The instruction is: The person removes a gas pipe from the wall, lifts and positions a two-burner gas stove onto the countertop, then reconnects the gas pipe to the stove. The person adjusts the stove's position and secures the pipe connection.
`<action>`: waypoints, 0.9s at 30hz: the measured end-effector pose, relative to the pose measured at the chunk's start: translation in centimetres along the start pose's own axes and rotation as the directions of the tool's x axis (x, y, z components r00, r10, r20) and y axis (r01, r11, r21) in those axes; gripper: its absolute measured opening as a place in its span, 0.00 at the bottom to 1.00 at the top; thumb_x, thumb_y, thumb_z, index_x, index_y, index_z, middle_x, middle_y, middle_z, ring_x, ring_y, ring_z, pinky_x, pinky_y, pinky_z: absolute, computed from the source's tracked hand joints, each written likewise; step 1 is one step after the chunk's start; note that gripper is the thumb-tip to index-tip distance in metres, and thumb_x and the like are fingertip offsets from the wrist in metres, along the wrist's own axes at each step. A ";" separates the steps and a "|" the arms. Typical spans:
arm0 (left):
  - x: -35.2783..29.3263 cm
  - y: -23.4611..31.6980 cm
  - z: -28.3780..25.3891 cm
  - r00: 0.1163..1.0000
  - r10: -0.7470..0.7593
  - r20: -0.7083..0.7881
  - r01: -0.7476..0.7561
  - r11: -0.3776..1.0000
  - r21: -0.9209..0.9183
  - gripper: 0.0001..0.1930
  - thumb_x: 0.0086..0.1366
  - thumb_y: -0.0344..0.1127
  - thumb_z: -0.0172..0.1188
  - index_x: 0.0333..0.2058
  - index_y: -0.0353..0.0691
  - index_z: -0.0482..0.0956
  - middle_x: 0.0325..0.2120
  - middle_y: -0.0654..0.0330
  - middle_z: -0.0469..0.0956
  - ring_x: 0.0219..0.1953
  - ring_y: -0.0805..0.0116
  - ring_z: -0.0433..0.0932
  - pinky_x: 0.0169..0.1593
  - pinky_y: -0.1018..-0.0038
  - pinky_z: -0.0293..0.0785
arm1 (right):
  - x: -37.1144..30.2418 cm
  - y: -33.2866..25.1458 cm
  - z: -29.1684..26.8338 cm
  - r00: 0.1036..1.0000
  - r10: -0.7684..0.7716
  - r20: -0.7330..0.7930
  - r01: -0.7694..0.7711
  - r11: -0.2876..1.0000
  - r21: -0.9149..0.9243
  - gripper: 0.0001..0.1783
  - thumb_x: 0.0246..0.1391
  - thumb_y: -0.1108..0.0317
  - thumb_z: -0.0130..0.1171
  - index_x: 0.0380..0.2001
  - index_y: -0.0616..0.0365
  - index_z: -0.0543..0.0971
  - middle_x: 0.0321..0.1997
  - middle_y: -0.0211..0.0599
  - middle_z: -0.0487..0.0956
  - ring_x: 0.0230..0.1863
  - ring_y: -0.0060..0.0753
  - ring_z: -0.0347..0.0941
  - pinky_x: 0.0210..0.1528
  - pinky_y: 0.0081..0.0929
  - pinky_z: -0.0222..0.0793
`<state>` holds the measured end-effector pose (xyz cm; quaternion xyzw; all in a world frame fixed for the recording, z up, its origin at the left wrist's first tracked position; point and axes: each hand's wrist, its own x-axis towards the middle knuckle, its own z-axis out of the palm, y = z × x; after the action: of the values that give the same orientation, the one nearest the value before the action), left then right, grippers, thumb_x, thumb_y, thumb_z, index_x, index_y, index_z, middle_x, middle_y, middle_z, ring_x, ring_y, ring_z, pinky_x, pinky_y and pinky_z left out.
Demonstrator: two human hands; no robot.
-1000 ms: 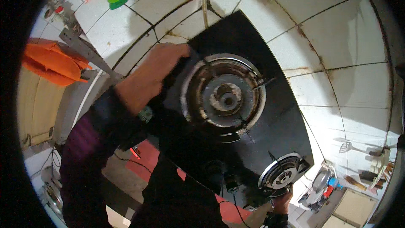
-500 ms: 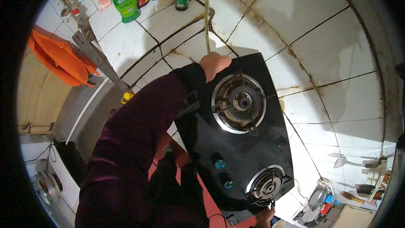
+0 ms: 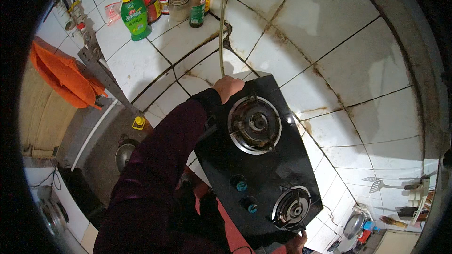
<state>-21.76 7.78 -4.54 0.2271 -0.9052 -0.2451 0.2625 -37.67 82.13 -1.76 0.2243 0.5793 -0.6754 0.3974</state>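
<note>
A black glass-topped gas stove with two burners and two knobs lies across the white tiled counter. My left hand, reaching out on a purple sleeve with a black cuff, grips its far left corner, fingers closed over the edge. The larger burner sits just beside this hand. At the stove's near right end, my right hand holds the edge close to the smaller burner; its thumb shows on top and its other fingers are mostly hidden. A pale hose runs down the tiles behind my left hand.
Sauce bottles and jars, including a green squeeze bottle, stand at the back left. A sink with a pan lies left, near an orange cloth. A slotted spatula hangs at right, above stacked pans.
My view has shifted, so the counter and bottles sit lower in the picture. A pan in the sink has come into sight. Both hands keep hold of the stove.
</note>
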 end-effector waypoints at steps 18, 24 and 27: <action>-23.7 22.0 -5.2 0.764 -0.605 0.223 0.567 0.466 -0.679 0.26 0.68 0.32 0.60 0.64 0.42 0.67 0.56 0.52 0.74 0.58 0.60 0.74 0.57 0.64 0.73 | 0.1 -1.9 1.6 0.987 -0.009 0.159 0.080 0.890 -0.449 0.29 0.68 0.47 0.42 0.54 0.60 0.77 0.53 0.44 0.81 0.54 0.48 0.77 0.60 0.47 0.70; -38.6 32.5 0.4 0.536 -0.556 0.635 0.769 0.012 -0.639 0.20 0.72 0.40 0.58 0.59 0.39 0.72 0.48 0.56 0.77 0.51 0.67 0.76 0.54 0.68 0.74 | -1.4 -3.2 2.7 0.951 0.104 0.292 0.016 0.924 -0.382 0.25 0.70 0.56 0.41 0.57 0.62 0.75 0.58 0.48 0.78 0.59 0.50 0.74 0.60 0.46 0.71; -39.9 36.2 2.8 0.593 -0.467 0.656 0.716 -0.066 -0.695 0.20 0.73 0.42 0.58 0.57 0.37 0.74 0.47 0.60 0.78 0.46 0.70 0.76 0.52 0.70 0.75 | -1.4 -3.2 2.2 0.800 -0.143 0.583 0.599 0.112 -0.793 0.20 0.63 0.58 0.53 0.51 0.59 0.78 0.49 0.44 0.82 0.51 0.47 0.78 0.53 0.42 0.75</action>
<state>-3.32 58.35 -0.74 0.3703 -0.3963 -0.8334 0.1058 -39.03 80.45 1.70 -0.3561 0.8178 -0.2752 0.3586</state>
